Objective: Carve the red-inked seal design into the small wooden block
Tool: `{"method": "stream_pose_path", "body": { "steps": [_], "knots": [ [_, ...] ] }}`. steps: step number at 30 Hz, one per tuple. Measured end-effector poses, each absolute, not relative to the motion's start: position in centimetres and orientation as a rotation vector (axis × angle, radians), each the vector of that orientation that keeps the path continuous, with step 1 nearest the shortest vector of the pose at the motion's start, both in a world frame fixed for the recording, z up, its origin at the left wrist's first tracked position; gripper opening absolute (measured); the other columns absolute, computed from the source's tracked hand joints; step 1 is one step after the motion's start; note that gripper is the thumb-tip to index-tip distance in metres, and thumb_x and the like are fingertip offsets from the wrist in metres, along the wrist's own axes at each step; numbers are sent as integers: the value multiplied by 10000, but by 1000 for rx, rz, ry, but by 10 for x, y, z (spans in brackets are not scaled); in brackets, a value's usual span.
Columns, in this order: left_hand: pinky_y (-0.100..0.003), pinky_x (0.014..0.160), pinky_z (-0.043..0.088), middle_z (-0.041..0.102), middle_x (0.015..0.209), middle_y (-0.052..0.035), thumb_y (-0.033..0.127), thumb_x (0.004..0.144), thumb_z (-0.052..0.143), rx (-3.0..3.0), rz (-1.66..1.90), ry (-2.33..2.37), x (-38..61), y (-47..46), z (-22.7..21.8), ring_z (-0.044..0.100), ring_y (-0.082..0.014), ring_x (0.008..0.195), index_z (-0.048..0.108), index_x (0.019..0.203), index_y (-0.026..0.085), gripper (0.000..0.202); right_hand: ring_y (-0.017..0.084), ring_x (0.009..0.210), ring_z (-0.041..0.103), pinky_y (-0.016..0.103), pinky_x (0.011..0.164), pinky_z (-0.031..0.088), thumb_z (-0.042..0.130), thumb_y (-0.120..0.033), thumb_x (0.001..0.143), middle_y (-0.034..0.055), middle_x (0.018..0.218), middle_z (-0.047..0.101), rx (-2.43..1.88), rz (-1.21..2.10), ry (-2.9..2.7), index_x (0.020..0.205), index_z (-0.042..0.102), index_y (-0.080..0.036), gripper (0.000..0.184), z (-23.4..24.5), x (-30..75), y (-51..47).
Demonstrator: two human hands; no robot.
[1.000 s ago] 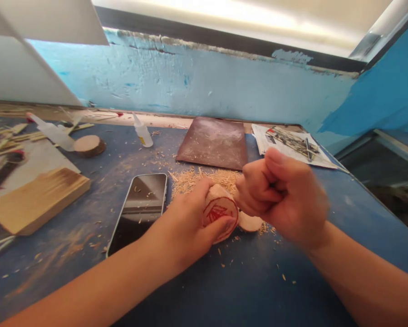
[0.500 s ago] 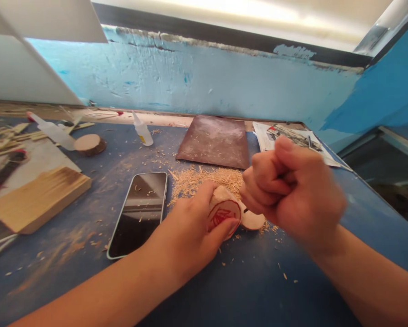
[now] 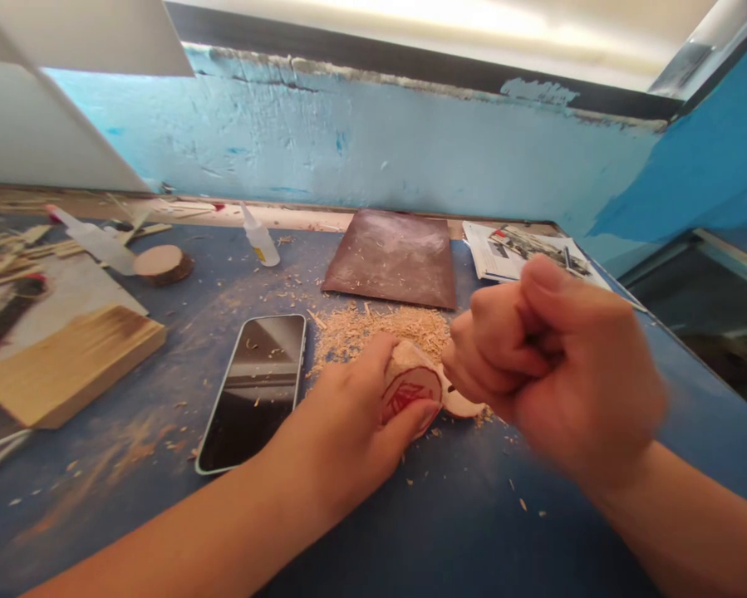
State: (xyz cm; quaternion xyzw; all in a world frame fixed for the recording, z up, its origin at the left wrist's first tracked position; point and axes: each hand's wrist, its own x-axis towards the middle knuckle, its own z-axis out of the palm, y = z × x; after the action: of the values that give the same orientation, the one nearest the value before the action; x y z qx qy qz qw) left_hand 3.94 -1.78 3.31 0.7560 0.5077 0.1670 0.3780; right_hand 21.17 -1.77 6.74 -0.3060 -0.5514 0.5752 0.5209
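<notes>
My left hand [image 3: 354, 415] is closed round a small rounded piece of wood [image 3: 410, 359], its thumb pressed on a flat face marked with a red outline and red scribbles. To the right of that, my right hand [image 3: 553, 365] makes a fist, raised above the table. Whatever it grips is hidden by the fingers; a small dark tip shows below them. A pale flat wooden piece [image 3: 464, 404] lies on the table behind, partly covered by my right hand. Wood shavings [image 3: 348, 332] are heaped just beyond both hands.
A phone [image 3: 254, 390] lies left of my left hand. Farther off are a brown sheet [image 3: 391, 257], a small glue bottle [image 3: 261, 239], a wood slice [image 3: 163, 264] and printed paper [image 3: 498, 253]. A wooden block [image 3: 77, 361] and thin sticks [image 3: 12, 253] occupy the left side.
My right fist has shifted a little to the right, away from the held wood. My left hand and the wood in it have barely moved.
</notes>
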Motion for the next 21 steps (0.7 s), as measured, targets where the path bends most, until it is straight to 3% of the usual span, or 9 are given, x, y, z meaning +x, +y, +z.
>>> {"method": "stream_pose_path", "body": {
  "steps": [7, 17, 21],
  "knots": [
    [-318, 628, 453, 742, 852, -13, 369, 916, 680, 1934, 433, 1280, 39, -19, 33, 713, -256, 760, 561, 1076, 255, 230, 91, 459, 228, 275, 443, 216, 395, -425, 1075, -49, 517, 225, -756, 1386, -1276, 568, 314, -206, 558, 69, 210, -18],
    [-339, 662, 473, 745, 900, -17, 357, 918, 663, 1914, 438, 1245, 37, -19, 31, 718, -267, 801, 564, 1112, 273, 233, 109, 468, 256, 291, 448, 235, 328, -342, 1079, -32, 508, 268, -829, 1370, -1359, 565, 333, -211, 531, 73, 210, -18],
    [-346, 645, 467, 742, 883, -29, 413, 907, 681, 1933, 415, 1280, 38, -19, 30, 716, -287, 792, 552, 1144, 268, 307, 107, 427, 228, 298, 424, 231, 312, -302, 1050, -28, 471, 202, -799, 1323, -1228, 527, 238, -205, 537, 83, 209, -22]
  ]
}}
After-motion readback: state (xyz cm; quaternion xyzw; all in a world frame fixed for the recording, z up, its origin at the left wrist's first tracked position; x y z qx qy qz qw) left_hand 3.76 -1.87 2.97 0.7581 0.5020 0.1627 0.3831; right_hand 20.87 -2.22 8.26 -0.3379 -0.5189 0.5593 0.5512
